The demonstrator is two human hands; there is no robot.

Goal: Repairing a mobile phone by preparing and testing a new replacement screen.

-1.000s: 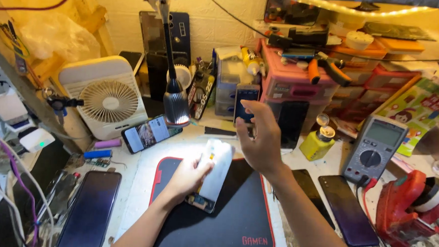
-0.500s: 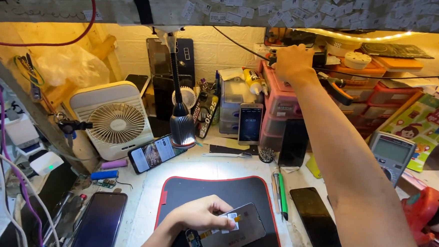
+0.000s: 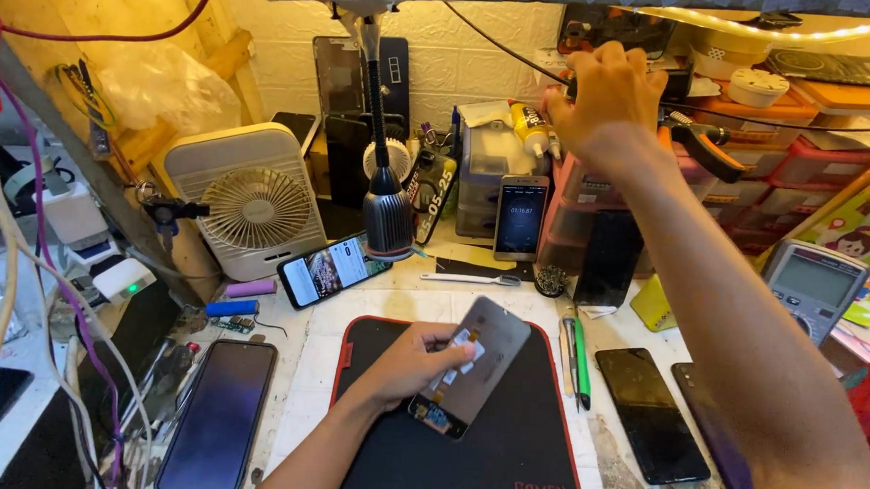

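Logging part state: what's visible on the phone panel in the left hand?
The phone panel is a thin grey rectangular slab with rounded corners, looking like a bare screen or back assembly rather than a whole phone. Its upward face shows a pale flex or sticker patch near the middle and small coloured components at the lower end. It is tilted, upper end pointing away to the right, held above the black, red-edged mat. The left hand grips its left edge, fingers across the face.
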